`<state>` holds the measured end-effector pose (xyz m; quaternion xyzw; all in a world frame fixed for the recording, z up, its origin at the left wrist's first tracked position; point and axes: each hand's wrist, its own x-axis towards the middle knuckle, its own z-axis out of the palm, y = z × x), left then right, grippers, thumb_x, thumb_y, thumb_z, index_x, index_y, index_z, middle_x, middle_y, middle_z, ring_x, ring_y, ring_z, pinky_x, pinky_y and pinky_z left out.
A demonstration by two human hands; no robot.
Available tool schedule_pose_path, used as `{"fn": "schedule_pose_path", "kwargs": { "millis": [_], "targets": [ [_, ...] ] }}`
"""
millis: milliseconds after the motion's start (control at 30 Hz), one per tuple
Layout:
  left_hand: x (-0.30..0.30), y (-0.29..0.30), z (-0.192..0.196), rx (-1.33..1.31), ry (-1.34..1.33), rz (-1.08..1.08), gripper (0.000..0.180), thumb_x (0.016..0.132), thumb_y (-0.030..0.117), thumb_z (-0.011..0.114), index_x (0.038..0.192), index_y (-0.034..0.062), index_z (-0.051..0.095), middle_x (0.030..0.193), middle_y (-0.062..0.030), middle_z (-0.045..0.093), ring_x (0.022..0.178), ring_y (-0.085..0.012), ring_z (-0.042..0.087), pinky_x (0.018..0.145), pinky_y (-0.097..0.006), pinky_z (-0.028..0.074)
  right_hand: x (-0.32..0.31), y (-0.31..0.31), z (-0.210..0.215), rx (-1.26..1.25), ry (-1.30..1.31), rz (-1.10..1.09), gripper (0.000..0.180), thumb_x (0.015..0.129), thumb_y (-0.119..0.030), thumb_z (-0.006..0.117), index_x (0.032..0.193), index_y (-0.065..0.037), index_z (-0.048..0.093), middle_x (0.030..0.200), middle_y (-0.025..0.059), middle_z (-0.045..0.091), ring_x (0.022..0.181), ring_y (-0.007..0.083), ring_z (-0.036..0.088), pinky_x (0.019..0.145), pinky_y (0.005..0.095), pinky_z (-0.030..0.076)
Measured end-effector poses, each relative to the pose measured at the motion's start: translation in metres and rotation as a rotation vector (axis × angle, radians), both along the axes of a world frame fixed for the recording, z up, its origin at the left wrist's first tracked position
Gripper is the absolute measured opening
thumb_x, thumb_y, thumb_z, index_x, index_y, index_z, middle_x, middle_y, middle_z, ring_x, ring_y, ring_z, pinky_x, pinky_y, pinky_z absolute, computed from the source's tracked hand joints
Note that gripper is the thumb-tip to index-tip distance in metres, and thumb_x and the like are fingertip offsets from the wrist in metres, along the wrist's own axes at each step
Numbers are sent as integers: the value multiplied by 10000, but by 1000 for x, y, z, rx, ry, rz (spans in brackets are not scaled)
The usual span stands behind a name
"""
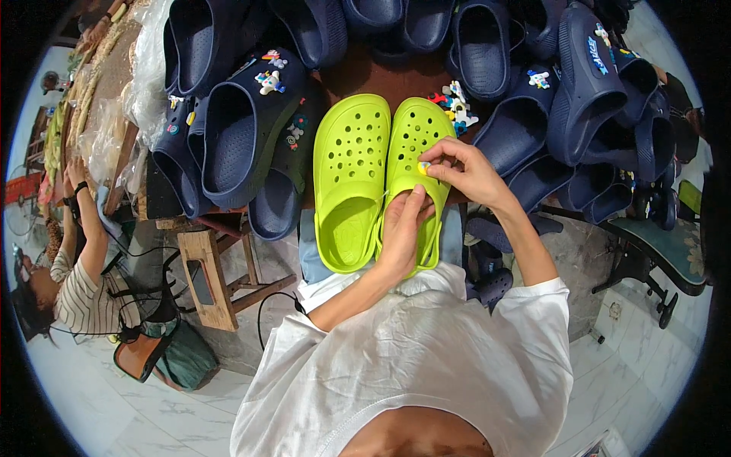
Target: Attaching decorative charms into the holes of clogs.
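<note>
Two lime-green perforated clogs lie side by side, the left clog [350, 179] and the right clog [415, 145]. My left hand [403, 232] reaches into the heel opening of the right clog and holds it. My right hand [461, 171] pinches a small yellow and white shoe charm [423, 168] against the top of that same clog. A little heap of colourful shoe charms [455, 103] sits just beyond the clogs.
Many dark navy clogs [236, 137] are piled around, some with charms, including a stack at the right [590, 84]. A wooden stool [209, 278] stands at the left. Another person in a striped shirt [76, 293] sits at the far left. Clear plastic bags [145, 68] lie upper left.
</note>
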<state>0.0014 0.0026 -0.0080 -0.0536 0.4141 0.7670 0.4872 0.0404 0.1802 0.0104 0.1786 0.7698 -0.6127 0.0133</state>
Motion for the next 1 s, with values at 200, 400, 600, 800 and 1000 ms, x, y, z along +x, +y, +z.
{"fn": "schedule_pose_path", "kwargs": {
  "millis": [200, 400, 600, 800, 1000],
  "targets": [
    [3, 0, 0, -17, -12, 7, 270, 1022, 301, 541, 1126, 61, 609, 1027, 7, 629, 947, -69, 569, 882, -252, 452, 11, -5, -7, 64, 79, -16, 193, 899, -72, 666, 1085, -29, 693, 951, 2, 586, 804, 61, 532, 700, 215, 425],
    [14, -4, 4, -6, -46, 129, 357, 1031, 329, 501, 1260, 57, 529, 1167, -27, 583, 1064, -116, 528, 973, -324, 412, 15, -19, -3, 244, 234, -42, 230, 910, -75, 629, 1128, -67, 698, 919, 61, 590, 808, 171, 601, 728, 280, 480],
    [12, -6, 7, 10, -52, 111, 318, 1034, 359, 476, 1224, 106, 515, 1219, -21, 554, 1114, -161, 506, 1002, -363, 371, 13, 8, 1, 521, 258, -217, 176, 911, -62, 583, 1049, -38, 689, 972, 128, 657, 919, 298, 640, 793, 370, 497],
    [13, -7, -2, 49, -35, 116, 297, 1025, 360, 496, 1191, 116, 533, 1195, -8, 570, 1107, -156, 509, 987, -356, 373, 5, 38, -7, 1097, 103, -281, 113, 863, -97, 634, 954, -77, 697, 895, 84, 619, 879, 299, 590, 768, 410, 474],
    [11, -4, -2, 65, -39, 108, 278, 1011, 342, 515, 1188, 128, 540, 1191, 2, 578, 1124, -153, 508, 986, -355, 354, -9, 36, -24, 1394, 34, -161, 113, 759, -69, 647, 871, -50, 656, 864, 87, 626, 834, 268, 568, 726, 397, 422]
  ]
}}
